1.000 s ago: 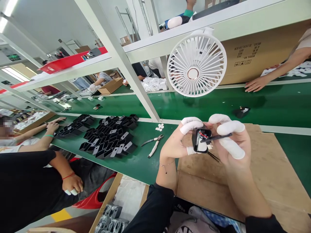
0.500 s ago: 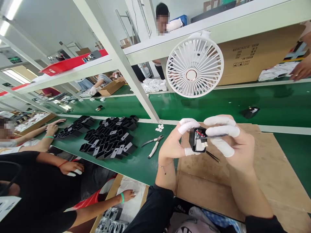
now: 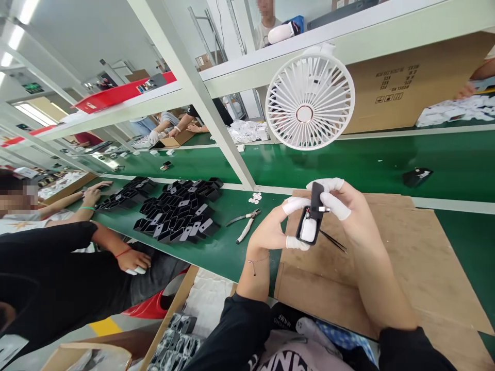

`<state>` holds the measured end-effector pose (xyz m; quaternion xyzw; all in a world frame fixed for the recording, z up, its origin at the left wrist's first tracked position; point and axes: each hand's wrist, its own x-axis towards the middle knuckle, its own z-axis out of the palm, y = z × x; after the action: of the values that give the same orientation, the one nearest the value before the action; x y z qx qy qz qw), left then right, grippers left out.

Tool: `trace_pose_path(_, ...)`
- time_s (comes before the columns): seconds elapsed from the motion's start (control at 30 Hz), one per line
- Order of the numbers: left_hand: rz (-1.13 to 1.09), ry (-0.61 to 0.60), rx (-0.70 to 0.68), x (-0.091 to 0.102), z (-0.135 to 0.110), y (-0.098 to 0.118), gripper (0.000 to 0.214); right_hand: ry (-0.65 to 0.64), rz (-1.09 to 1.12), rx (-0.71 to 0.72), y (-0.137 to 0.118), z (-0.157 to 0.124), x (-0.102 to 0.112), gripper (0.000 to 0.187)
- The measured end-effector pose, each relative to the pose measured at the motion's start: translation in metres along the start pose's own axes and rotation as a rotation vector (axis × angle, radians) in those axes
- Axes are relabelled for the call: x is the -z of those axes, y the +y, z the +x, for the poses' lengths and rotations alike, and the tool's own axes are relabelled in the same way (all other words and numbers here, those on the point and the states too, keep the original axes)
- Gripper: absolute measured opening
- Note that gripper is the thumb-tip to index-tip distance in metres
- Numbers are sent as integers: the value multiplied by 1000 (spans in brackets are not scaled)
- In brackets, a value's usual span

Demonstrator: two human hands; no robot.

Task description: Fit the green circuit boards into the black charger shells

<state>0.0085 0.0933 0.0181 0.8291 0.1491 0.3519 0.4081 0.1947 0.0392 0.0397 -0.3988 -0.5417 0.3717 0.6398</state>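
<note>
Wrapped in white finger cots, the fingers of my left hand (image 3: pixel 270 226) grip a small black plastic case (image 3: pixel 300 234) by its sides. Its open face shows a white block (image 3: pixel 309 229) and a bit of red wire. My right hand (image 3: pixel 350 211), also in finger cots, pinches a narrow black cover (image 3: pixel 317 198) standing at the case's upper right edge. Whether the cover is joined to the case I cannot tell. Beneath the hands, dark tweezers (image 3: pixel 333 241) lie on a cardboard sheet (image 3: pixel 402 257). Pliers (image 3: pixel 247 226) with pale handles rest left of my left hand.
Many black housings (image 3: pixel 178 214) cover the green bench at left, near several white discs (image 3: pixel 255 198). A white fan (image 3: pixel 309 111) hangs from the shelf beam ahead. One black piece (image 3: pixel 417 176) sits on the green belt. A co-worker's arm (image 3: pixel 127 255) is at left.
The case has tilted and shifted slightly left and down. The black cover has turned from lying sideways to nearly upright at its edge. My right hand has moved left with it.
</note>
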Motion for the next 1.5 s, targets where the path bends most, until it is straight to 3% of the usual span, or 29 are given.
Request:
trace_pose_path(0.1, -18, 90, 172, 1, -34, -12, 90, 43, -319, 12, 14, 6, -7, 17)
trace_pose_path(0.13, -28, 152, 237, 1, -48, -18, 92, -7, -449, 5, 21, 8, -11, 20)
trace_pose_path(0.2, -72, 299, 362, 0, -79, -33, 95, -265, -634, -15, 38, 11, -21, 25)
trace_pose_path(0.27, -79, 390, 469, -1, -112, -49, 93, -604, -674, -25, 60, 10, -37, 26)
trace_pose_path(0.33, -55, 416, 586, -3, -142, -65, 92, -787, -665, -27, 84, 3, -57, 26)
trace_pose_path(0.43, 4, 425, 752, -5, -179, -80, 93, -885, -722, -51, 116, -16, -90, 27)
trace_pose_path(0.53, 58, 419, 820, -11, -199, -80, 87, -871, -785, -67, 139, -39, -109, 28)
trace_pose_path(0.63, 114, 411, 729, -13, -200, -71, 90, -850, -805, -70, 152, -52, -112, 27)
trace_pose_path(0.77, 307, 397, 521, 3, -179, -55, 80, -856, -767, -62, 164, -53, -112, 45)
trace_pose_path(0.83, 524, 204, 479, 18, -162, -46, 74, -889, -721, -38, 170, -51, -113, 50)
trace_pose_path(0.97, 802, -424, 484, 46, -123, -35, 76, -949, -654, 0, 180, -48, -116, 44)
trace_pose_path(1.07, 958, -639, 479, 58, -104, -28, 57, -954, -652, 2, 182, -47, -116, 38)
trace_pose_path(1.17, 1089, -670, 496, 60, -102, -23, 37, -961, -658, 2, 179, -48, -115, 36)
trace_pose_path(1.27, 1103, -575, 583, 57, -114, -20, 31, -961, -668, 6, 176, -49, -116, 35)
trace_pose_path(1.37, 1134, -478, 691, 49, -136, -18, 36, -961, -680, 6, 175, -49, -116, 35)
trace_pose_path(1.5, 1191, -418, 730, 30, -162, -15, 53, -971, -688, 10, 173, -49, -116, 31)
